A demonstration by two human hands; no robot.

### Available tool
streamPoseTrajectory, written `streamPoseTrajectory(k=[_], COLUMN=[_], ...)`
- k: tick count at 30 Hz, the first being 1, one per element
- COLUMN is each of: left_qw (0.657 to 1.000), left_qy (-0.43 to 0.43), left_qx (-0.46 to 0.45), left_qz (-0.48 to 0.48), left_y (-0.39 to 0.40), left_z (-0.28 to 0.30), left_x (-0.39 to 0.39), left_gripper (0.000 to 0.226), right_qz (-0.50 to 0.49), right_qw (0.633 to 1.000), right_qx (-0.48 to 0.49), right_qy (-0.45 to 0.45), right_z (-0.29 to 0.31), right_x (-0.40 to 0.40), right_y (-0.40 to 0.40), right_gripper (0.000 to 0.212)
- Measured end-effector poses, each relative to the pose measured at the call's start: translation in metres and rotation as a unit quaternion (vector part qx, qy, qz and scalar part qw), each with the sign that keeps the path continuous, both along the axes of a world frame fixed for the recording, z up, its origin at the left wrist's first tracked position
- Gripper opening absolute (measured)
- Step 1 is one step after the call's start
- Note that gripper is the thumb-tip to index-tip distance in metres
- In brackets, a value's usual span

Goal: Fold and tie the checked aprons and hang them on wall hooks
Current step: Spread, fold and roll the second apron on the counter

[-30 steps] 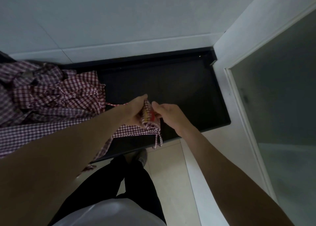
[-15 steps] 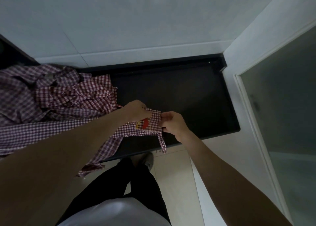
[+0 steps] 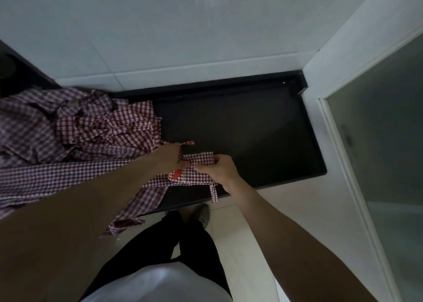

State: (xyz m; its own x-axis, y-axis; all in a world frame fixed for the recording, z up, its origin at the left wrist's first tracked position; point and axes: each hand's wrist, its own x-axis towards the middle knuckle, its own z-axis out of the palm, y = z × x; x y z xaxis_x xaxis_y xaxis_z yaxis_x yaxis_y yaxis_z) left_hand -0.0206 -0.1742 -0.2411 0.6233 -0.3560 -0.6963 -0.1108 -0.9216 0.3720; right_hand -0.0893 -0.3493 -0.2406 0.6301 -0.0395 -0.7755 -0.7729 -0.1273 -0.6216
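From the head camera, a red-and-white checked apron (image 3: 192, 176) lies at the near edge of a black counter (image 3: 251, 128), its strap (image 3: 214, 193) hanging over the edge and a red patch showing. The left hand (image 3: 168, 157) and right hand (image 3: 220, 168) both pinch its folded cloth. A crumpled pile of checked aprons (image 3: 75, 128) sits at left.

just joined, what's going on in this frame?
A person stands at a dark counter working a checked apron. The left hand and the right hand both pinch the folded cloth near its red patch, a tie strap dangling over the counter edge. More checked aprons lie heaped to the left. No hooks in view.
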Motion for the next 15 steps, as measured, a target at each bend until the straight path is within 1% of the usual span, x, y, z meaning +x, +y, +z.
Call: streamPoseTrajectory(k=[2,4,6,8,10,11,12,13,15], left_qw=[0.999,0.996,0.991,0.988,0.984,0.981,0.979,0.978,0.978], left_qy=[0.037,0.087,0.126,0.149,0.173,0.184,0.192,0.198,0.198], left_qx=[0.002,-0.017,-0.024,-0.017,-0.029,-0.040,-0.050,-0.057,-0.055], left_qz=[0.011,0.027,0.039,0.037,0.036,0.038,0.036,0.035,0.036], left_y=[-0.001,0.002,0.003,0.003,0.001,0.001,0.000,0.000,-0.005], left_z=[0.005,0.009,0.012,0.013,0.015,0.014,0.015,0.013,0.011], left_x=[0.004,0.010,0.015,0.019,0.022,0.024,0.025,0.026,0.026], left_gripper=[0.066,0.064,0.067,0.079,0.101,0.111,0.114,0.111,0.097], right_qz=[-0.030,-0.062,-0.069,-0.038,-0.012,-0.011,-0.016,-0.021,-0.036], right_qw=[0.999,0.997,0.996,0.997,0.998,0.997,0.997,0.996,0.994], right_qx=[0.025,0.046,0.063,0.065,0.060,0.062,0.066,0.074,0.096], right_qy=[0.012,0.006,-0.006,-0.023,-0.033,-0.034,-0.033,-0.034,-0.035], right_z=[0.004,0.009,0.014,0.016,0.015,0.015,0.014,0.012,0.009], right_x=[0.002,0.007,0.011,0.013,0.014,0.014,0.013,0.012,0.008], right_y=[-0.001,-0.008,-0.019,-0.027,-0.033,-0.035,-0.038,-0.040,-0.043], right_gripper=[0.033,0.035,0.036,0.035,0.033,0.032,0.031,0.030,0.027])
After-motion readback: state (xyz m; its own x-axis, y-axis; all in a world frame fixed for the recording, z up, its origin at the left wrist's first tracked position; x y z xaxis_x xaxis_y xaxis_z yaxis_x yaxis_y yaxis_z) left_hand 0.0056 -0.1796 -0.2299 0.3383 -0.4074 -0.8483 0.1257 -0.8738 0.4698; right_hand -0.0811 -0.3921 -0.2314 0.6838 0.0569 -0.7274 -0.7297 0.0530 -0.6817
